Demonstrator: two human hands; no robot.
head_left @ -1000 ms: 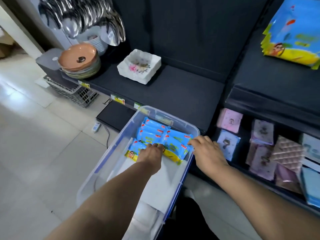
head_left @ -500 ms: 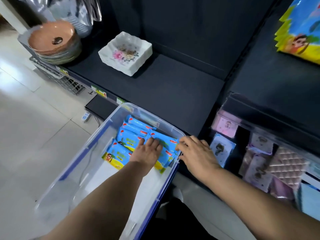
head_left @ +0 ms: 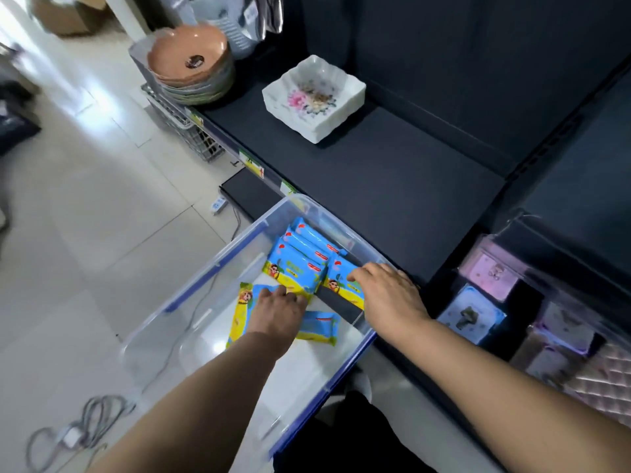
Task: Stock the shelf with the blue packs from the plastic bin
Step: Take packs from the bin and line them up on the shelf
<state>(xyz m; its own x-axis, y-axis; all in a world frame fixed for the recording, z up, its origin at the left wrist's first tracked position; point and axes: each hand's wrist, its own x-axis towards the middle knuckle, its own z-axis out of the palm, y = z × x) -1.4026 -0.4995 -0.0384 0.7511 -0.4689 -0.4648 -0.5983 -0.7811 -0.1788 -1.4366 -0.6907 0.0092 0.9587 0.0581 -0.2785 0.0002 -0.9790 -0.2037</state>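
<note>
A clear plastic bin (head_left: 218, 268) with a blue rim stands on the floor against the dark shelf (head_left: 392, 186). Several blue packs (head_left: 300, 250) with yellow bottoms stand packed at its far end. Two more blue packs lie flat on the bin floor, one (head_left: 244, 315) under my left hand and one (head_left: 319, 327) just right of my wrist. My left hand (head_left: 280, 312) reaches into the bin, fingers curled on the lower edge of the standing packs. My right hand (head_left: 389, 295) comes over the bin's right rim, fingers closed over the rightmost pack (head_left: 339, 279).
On the shelf sit a white floral dish (head_left: 314, 97) and a stack of brown bowls (head_left: 191, 63) at the far left. Pink and blue packets (head_left: 491, 274) fill the lower shelf to the right. A cable (head_left: 78, 428) and a power strip (head_left: 218, 204) lie on the tiled floor.
My right hand has moved from the bin's rim onto the rightmost pack. Two packs now lie flat, apart from the standing row. My left hand has shifted slightly back.
</note>
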